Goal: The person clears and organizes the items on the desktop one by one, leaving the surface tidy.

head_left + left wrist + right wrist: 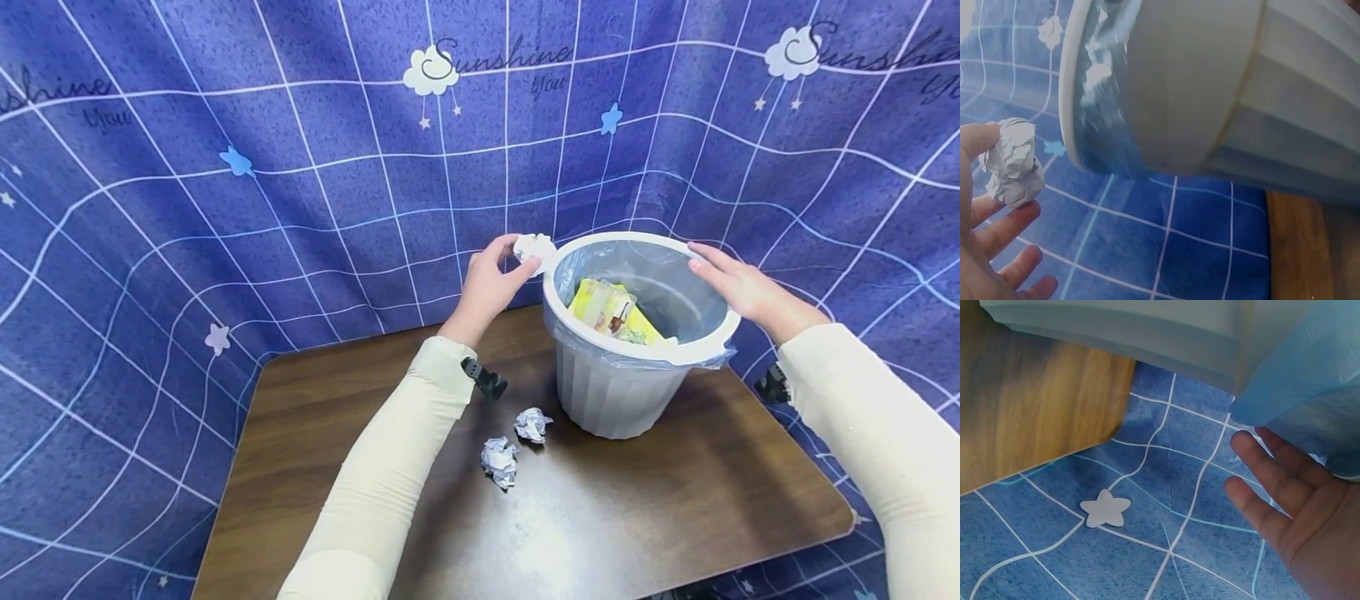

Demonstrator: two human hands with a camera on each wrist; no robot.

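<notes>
A crumpled white paper ball [534, 252] is pinched between the thumb and fingers of my left hand [487, 287], just left of the bin's rim. The left wrist view shows the paper ball [1013, 164] beside the rim, with the lower fingers spread loosely. The grey trash bin [611, 392] stands upright, lined with a bluish plastic bag. My right hand [750, 292] is at the right side of the rim. In the right wrist view its fingers [1263, 503] are extended below the bag's edge, and the thumb is hidden.
Two more crumpled paper balls lie on the brown wooden table [330, 433], the nearer ball [499, 462] and the farther ball [532, 425], left of the bin. A yellow wrapper [611, 310] and other waste lie inside the bin. A blue patterned curtain [337, 167] hangs behind the table.
</notes>
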